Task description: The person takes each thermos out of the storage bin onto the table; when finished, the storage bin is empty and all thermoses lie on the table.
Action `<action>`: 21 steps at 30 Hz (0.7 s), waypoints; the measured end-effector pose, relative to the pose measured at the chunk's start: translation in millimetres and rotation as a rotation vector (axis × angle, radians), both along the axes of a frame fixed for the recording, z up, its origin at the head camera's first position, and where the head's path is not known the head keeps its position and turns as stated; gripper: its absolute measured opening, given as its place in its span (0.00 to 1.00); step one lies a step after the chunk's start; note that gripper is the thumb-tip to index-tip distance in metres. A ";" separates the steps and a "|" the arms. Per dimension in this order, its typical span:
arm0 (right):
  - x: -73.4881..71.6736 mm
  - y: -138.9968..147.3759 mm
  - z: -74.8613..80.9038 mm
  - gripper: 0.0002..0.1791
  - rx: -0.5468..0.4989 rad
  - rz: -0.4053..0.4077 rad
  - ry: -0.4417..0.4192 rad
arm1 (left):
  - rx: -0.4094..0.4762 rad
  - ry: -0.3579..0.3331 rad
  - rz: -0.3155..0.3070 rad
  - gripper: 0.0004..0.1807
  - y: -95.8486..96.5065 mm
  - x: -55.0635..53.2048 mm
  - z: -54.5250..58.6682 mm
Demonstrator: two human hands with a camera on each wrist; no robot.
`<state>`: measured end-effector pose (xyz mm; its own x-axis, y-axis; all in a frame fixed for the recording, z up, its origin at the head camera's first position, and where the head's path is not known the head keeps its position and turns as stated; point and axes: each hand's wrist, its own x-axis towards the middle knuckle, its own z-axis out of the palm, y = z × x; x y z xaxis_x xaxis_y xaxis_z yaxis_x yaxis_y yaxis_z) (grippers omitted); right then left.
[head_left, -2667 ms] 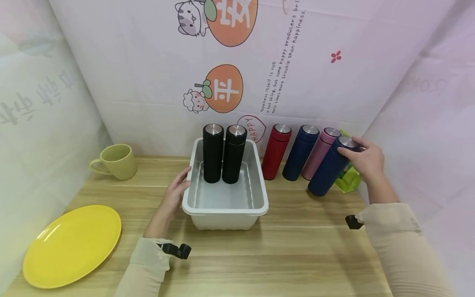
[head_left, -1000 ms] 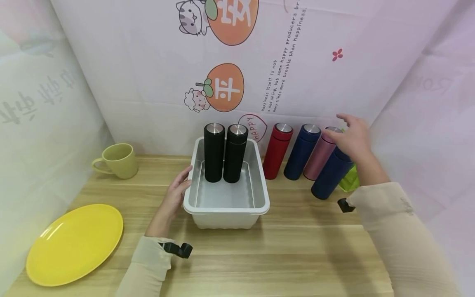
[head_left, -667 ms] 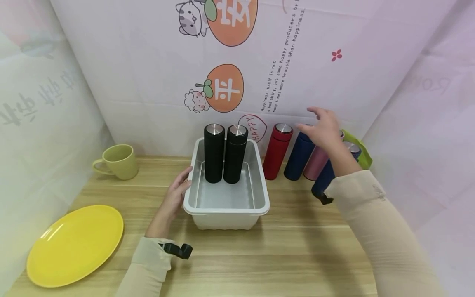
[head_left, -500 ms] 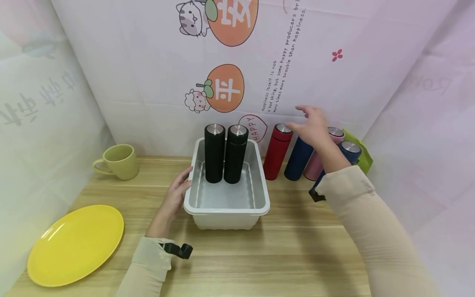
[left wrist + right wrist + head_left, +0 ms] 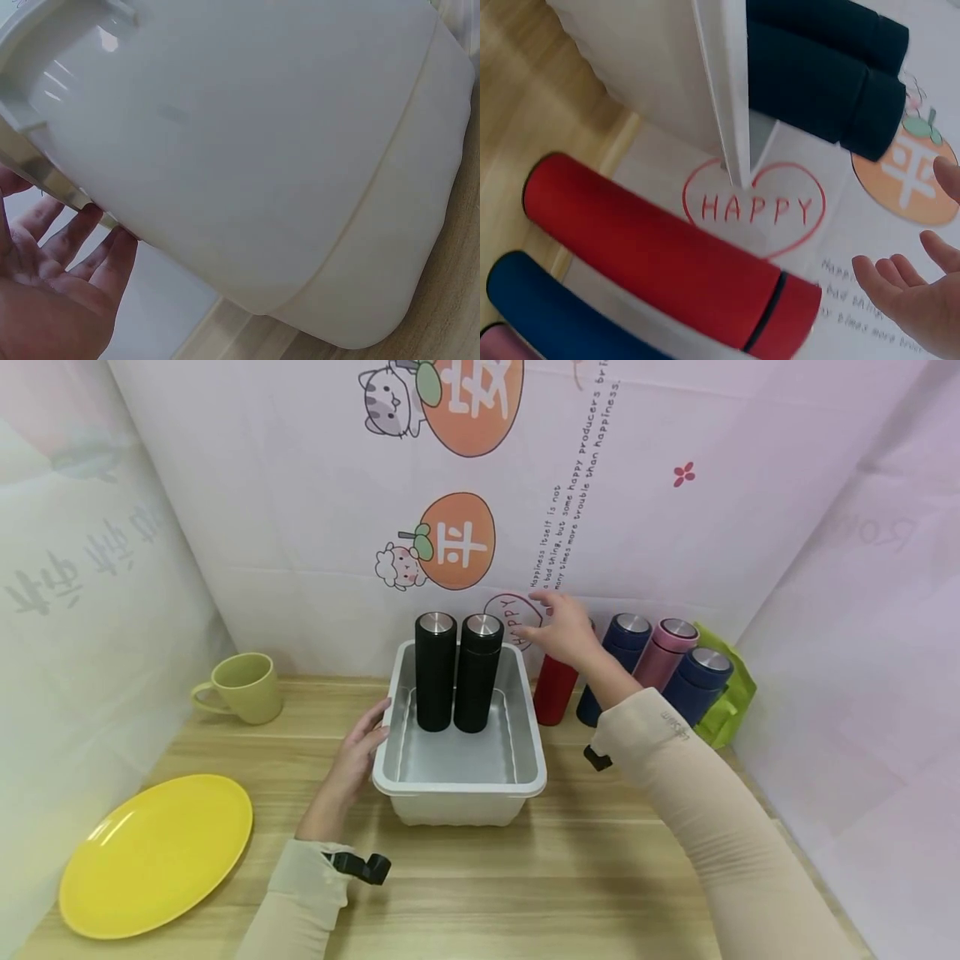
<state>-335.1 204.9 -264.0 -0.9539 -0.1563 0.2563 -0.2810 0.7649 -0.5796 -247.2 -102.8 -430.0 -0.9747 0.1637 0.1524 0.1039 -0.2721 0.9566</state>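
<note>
Two black thermos bottles (image 5: 434, 681) stand upright side by side toward the back of a light grey plastic bin (image 5: 457, 810). At the bin's left side, my left hand (image 5: 354, 760) touches the rim, and in the left wrist view its fingertips lie against the outer wall. My right hand (image 5: 566, 631) is held above the red thermos bottle (image 5: 555, 697), fingers and thumb apart and holding nothing; it hides most of that bottle's lid in the head view. The right wrist view shows this hand (image 5: 922, 307) away from the red bottle's top.
Right of the red bottle stand a blue bottle (image 5: 628, 639), a pink bottle (image 5: 662, 660) and another blue bottle (image 5: 696, 689), with a green bag (image 5: 735, 702) behind. A green mug (image 5: 247, 693) and yellow oval plate (image 5: 157, 856) are at left. Cloth walls surround the wooden table.
My right hand has let go of the rightmost blue bottle's top and moved left, past the pink and other blue bottles, to above the red one. My left hand has stayed at the bin.
</note>
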 end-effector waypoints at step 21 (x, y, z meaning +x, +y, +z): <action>-20.3 -40.9 -25.4 0.36 -0.050 0.084 -0.125 | -0.003 0.011 0.002 0.28 -0.2 -1.2 -1.3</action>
<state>-355.4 164.0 -289.4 -0.9630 -0.2265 0.1461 -0.2659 0.7110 -0.6510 -248.3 -103.0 -431.3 -0.9733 0.1618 0.1627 0.1152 -0.2689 0.9563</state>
